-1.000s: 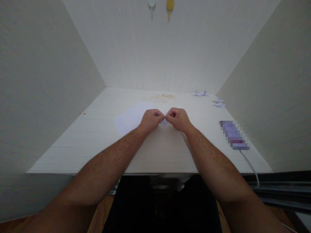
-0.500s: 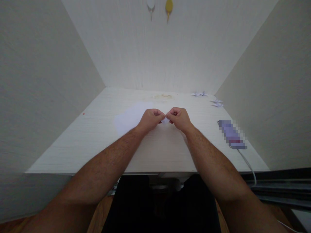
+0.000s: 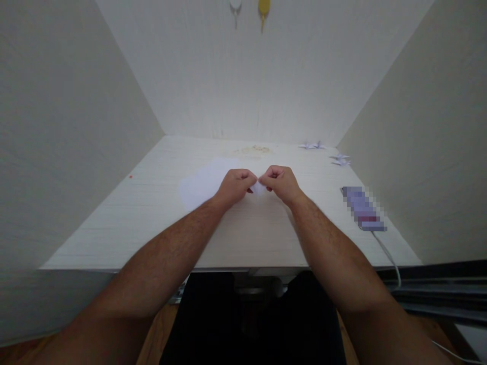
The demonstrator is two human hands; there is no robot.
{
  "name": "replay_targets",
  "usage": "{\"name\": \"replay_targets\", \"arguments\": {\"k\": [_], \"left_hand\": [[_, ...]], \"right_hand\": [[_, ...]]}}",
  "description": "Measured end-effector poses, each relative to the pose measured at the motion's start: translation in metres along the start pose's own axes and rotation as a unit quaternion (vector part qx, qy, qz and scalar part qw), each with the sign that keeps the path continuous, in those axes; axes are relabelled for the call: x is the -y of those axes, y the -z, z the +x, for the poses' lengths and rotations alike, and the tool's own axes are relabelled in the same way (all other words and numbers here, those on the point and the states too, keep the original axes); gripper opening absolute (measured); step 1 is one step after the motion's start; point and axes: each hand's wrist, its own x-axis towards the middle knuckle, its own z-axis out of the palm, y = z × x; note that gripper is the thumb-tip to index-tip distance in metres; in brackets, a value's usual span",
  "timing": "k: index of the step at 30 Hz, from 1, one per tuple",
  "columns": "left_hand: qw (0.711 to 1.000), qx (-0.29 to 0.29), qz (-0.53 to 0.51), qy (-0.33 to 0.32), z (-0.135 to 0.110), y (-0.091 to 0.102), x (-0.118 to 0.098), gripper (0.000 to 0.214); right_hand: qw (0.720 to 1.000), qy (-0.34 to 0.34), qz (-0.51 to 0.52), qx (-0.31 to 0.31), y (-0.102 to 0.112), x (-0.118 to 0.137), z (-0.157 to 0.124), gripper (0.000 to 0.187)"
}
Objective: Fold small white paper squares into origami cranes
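Observation:
Between my fingertips, above the middle of the desk, is a small piece of folded white paper (image 3: 258, 189). My left hand (image 3: 238, 185) pinches it from the left with thumb and forefinger. From the other side my right hand (image 3: 280, 182) grips it in the same kind of pinch, the two thumbs almost meeting. Much of the paper is hidden by the fingers, so its exact shape cannot be made out. Flat white paper (image 3: 200, 185) lies on the desk just left of my left hand.
Several small folded paper cranes (image 3: 340, 160) rest at the back right of the white desk (image 3: 243, 243). A phone (image 3: 363, 209), blurred out, lies at the right with a white cable (image 3: 386, 251). Walls enclose three sides. Two hooks (image 3: 264, 7) hang on the back wall.
Both hands keep their pinch on the small paper. The right hand's fingers have shifted slightly, and a bit more of the paper shows between the hands. The view has tilted very slightly.

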Motion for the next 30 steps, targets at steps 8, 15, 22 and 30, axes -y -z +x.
{"name": "replay_targets", "arguments": {"k": [8,15,22,30], "left_hand": [[0.996,-0.049,-0.066,0.018,0.002,-0.001,0.005,0.019],[0.990,-0.049,-0.127,0.030,0.003,-0.003,0.008,0.032],[0.993,-0.054,-0.101,0.030,0.004,-0.002,0.010,0.028],[0.988,-0.019,-0.144,0.060,0.000,-0.005,0.007,0.030]], "right_hand": [[0.998,-0.039,0.026,-0.030,-0.001,-0.003,0.002,0.020],[0.999,0.041,0.007,-0.027,0.002,-0.007,0.005,0.020],[0.992,0.088,-0.072,-0.057,0.001,-0.007,0.002,0.012],[0.991,0.112,-0.053,-0.058,0.003,-0.013,0.006,0.006]]}}
